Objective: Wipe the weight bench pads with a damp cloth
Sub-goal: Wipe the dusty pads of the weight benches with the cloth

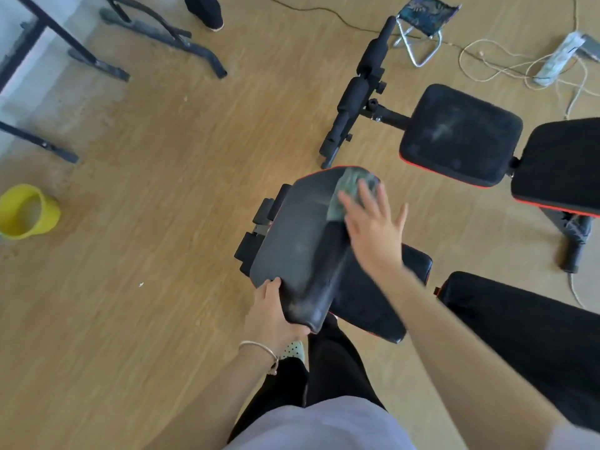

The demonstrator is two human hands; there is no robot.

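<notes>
A black bench pad (302, 241) with red piping stands tilted up in front of me, its surface dusty grey. My left hand (274, 315) grips its near lower corner, fingers curled under the edge. My right hand (373, 228) lies flat with spread fingers on a green cloth (352, 190), pressing it against the pad's far right edge. Below it lies a second black pad (373, 300) of the same bench. Another bench stands to the right with a dusty seat pad (461, 134) and a back pad (561, 164).
A yellow bucket (27, 211) sits on the wooden floor at the left. Black frame legs (168, 37) lie at the top left, near a person's foot (207, 14). A folding stool (422, 30), a power strip (558, 58) and loose cables are at the top right.
</notes>
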